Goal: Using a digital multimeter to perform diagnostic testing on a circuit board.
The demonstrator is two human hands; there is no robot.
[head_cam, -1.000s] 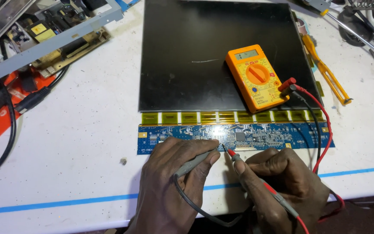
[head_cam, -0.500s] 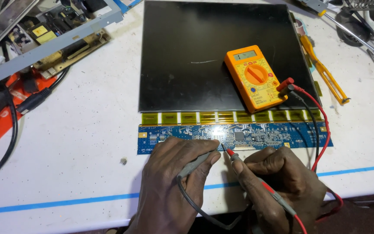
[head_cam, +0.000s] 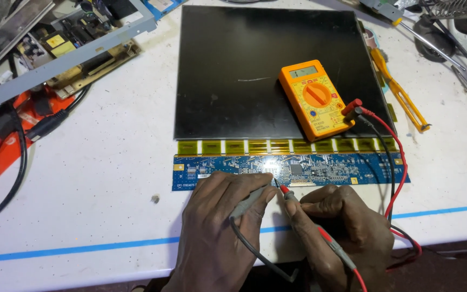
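My left hand [head_cam: 217,227] grips a grey-black test probe [head_cam: 251,199], its tip touching the long blue circuit board [head_cam: 331,168] near the board's middle. My right hand [head_cam: 341,227] holds a red test probe [head_cam: 298,208], tip down on the same spot beside the other probe. Red and black leads [head_cam: 393,157] run from the probes to an orange multimeter [head_cam: 313,98] lying on a black display panel [head_cam: 244,70]. Yellow flex strips [head_cam: 244,146] join panel and board.
A white table [head_cam: 98,178] with a blue tape line along the near edge carries everything. An orange device with black cables [head_cam: 6,146] lies left, a metal frame with circuit boards [head_cam: 66,48] back left, yellow-handled tools [head_cam: 398,92] and metal tools right.
Both hands and probe tips stay at nearly the same spot on the blue board; only the view has shifted slightly.
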